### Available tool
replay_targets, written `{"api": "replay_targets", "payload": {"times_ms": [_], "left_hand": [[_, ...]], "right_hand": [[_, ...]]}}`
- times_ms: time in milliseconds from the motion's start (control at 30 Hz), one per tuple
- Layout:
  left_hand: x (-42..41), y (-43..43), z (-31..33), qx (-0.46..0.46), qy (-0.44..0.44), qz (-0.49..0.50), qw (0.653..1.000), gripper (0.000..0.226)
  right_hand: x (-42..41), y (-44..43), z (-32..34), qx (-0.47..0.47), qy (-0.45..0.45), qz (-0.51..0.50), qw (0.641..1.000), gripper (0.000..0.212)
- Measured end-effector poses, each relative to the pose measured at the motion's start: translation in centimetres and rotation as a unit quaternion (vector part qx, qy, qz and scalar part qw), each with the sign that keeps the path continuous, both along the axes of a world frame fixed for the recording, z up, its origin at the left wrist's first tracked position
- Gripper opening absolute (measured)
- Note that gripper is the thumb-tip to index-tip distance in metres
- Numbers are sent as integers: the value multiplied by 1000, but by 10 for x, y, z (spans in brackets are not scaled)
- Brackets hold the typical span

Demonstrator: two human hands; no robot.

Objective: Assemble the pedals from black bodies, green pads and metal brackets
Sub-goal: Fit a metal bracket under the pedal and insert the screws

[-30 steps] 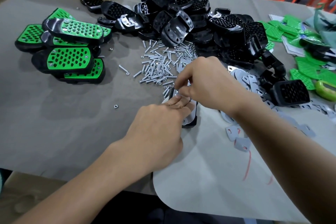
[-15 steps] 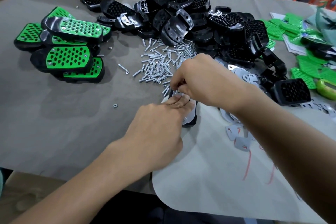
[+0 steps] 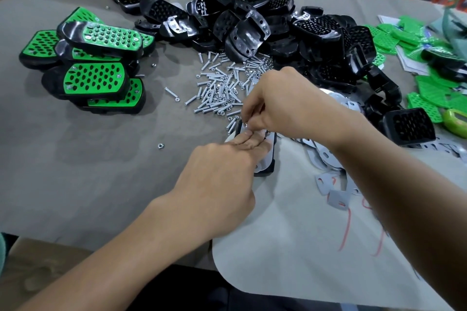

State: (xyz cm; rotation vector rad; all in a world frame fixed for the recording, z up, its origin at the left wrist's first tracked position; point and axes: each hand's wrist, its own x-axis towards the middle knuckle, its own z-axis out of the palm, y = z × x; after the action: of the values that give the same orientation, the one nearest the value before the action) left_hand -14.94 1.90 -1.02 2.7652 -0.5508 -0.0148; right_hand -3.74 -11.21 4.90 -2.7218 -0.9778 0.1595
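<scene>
**One pedal in hand, most parts loose**

The pedal (image 3: 270, 156), a black body with a curved metal bracket, lay under the left hand (image 3: 222, 184), whose near-straight fingers pressed it down. The right hand (image 3: 285, 103) pinched a small bright fastener (image 3: 246, 124) at the left fingertips. A few finished pedals (image 3: 93, 78) sat far left. Glossy bodies (image 3: 323, 30), screws (image 3: 217, 91), perforated pads (image 3: 427, 93) and flat brackets (image 3: 337, 199) waited beyond and right.
</scene>
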Motion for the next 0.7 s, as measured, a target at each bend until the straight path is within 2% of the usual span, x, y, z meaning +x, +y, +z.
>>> {"api": "replay_targets", "payload": {"times_ms": [167,533,700], "left_hand": [[-1,0,-1,7,3,1,1000,91],[0,-2,-1,21,-3,2,1000,92],[-1,-2,-1,22,-8,16,1000,93]], "right_hand": [[-1,1,0,-10,-6,-15,1000,12],[-16,14,8,-137,-108,34,984,3],[-23,16,5,-138,-115,-2,984,29]]}}
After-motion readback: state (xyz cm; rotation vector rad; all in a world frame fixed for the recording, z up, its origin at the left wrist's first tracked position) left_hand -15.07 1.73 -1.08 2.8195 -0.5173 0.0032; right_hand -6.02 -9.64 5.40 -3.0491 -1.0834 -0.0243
